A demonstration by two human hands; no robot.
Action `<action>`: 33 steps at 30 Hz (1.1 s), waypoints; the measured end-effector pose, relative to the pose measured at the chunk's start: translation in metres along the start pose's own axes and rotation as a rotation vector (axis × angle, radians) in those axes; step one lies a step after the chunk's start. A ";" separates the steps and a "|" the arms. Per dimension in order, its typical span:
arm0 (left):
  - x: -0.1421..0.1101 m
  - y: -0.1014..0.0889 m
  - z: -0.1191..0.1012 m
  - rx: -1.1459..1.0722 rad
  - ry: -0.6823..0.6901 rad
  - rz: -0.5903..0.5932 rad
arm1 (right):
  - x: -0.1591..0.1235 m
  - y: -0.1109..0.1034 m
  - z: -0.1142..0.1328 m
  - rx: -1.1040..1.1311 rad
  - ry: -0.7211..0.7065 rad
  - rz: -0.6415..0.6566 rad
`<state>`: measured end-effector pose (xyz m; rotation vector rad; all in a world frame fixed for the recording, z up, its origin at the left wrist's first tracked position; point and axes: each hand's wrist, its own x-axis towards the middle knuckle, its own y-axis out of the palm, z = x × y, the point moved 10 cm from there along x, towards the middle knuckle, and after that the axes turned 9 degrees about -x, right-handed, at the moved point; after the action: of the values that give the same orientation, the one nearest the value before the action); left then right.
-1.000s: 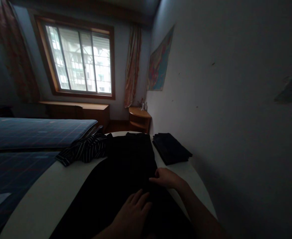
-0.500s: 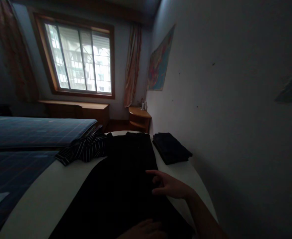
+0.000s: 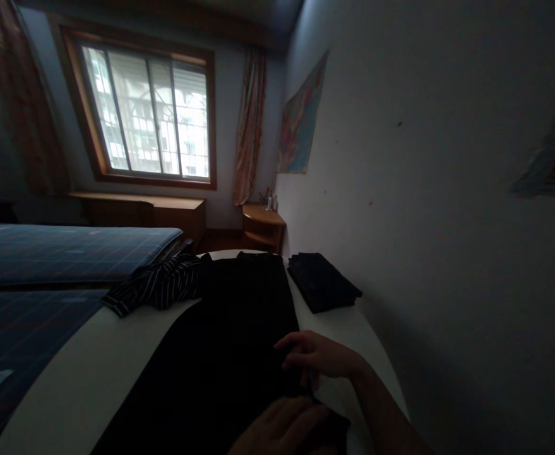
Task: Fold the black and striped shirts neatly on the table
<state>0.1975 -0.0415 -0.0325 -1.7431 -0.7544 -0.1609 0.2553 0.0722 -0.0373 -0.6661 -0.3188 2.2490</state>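
A black garment [image 3: 239, 341] lies spread lengthwise over the round white table [image 3: 83, 373], its folds hard to make out in the dim light. My left hand [image 3: 284, 424] is at the bottom, fingers bent over the garment's near right part and closed on the cloth; its fingertips are partly hidden. Just beyond it, my right hand [image 3: 322, 357] hovers at the garment's right edge with fingers apart and slightly bent, index pointing left. No cloth shows clearly in its fingers.
A folded dark stack of clothes [image 3: 324, 282] sits at the table's far right, near the wall. A crumpled striped black garment [image 3: 158, 284] lies at the far left edge. A blue plaid mattress [image 3: 69, 253] adjoins the table's left side. A corner shelf [image 3: 262, 218] stands behind.
My left hand has moved up and right, closer to my right hand. The garment's near right edge has been drawn inward. My right hand has dipped slightly, its fingers bending down.
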 end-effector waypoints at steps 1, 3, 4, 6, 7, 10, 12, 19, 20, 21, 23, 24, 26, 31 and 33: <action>0.001 -0.004 -0.001 0.075 0.015 -0.005 | 0.001 -0.009 -0.001 -0.055 -0.007 -0.060; 0.002 -0.004 0.004 0.162 0.006 0.044 | -0.001 -0.040 -0.003 -0.234 -0.004 -0.314; 0.001 -0.001 0.011 0.156 -0.034 0.089 | -0.005 -0.058 -0.004 -0.342 0.014 -0.472; 0.000 0.005 0.027 0.092 -0.163 0.174 | -0.015 -0.085 -0.009 -0.521 0.098 -0.718; -0.001 0.008 0.033 0.062 -0.224 0.207 | -0.018 -0.092 -0.014 -0.577 0.154 -0.775; -0.003 0.008 0.042 0.013 -0.350 0.232 | -0.014 -0.094 -0.032 -0.630 0.287 -0.754; -0.002 0.003 0.044 -0.013 -0.402 0.207 | -0.008 -0.088 -0.039 -0.641 0.309 -0.709; -0.004 -0.009 0.051 -0.138 -0.511 0.159 | 0.000 -0.081 -0.049 -0.662 0.359 -0.647; -0.004 -0.010 0.051 -0.136 -0.499 0.144 | -0.001 -0.084 -0.051 -0.652 0.369 -0.654; -0.003 -0.010 0.051 -0.134 -0.478 0.130 | -0.003 -0.086 -0.052 -0.650 0.377 -0.662; -0.002 -0.010 0.048 -0.126 -0.413 0.097 | -0.004 -0.088 -0.053 -0.662 0.384 -0.675; -0.001 -0.009 0.046 -0.119 -0.371 0.087 | -0.004 -0.088 -0.052 -0.672 0.378 -0.675; 0.001 -0.005 0.040 -0.099 -0.266 0.092 | -0.004 -0.085 -0.050 -0.688 0.359 -0.675; 0.003 0.003 0.015 0.048 0.022 0.096 | -0.004 -0.081 -0.045 -0.704 0.367 -0.666; 0.003 -0.001 0.003 0.074 0.127 0.039 | -0.004 -0.080 -0.043 -0.704 0.367 -0.651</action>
<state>0.1987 -0.0378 -0.0311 -1.6601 -0.6257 -0.2124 0.3295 0.1254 -0.0387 -1.1181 -0.9992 1.3349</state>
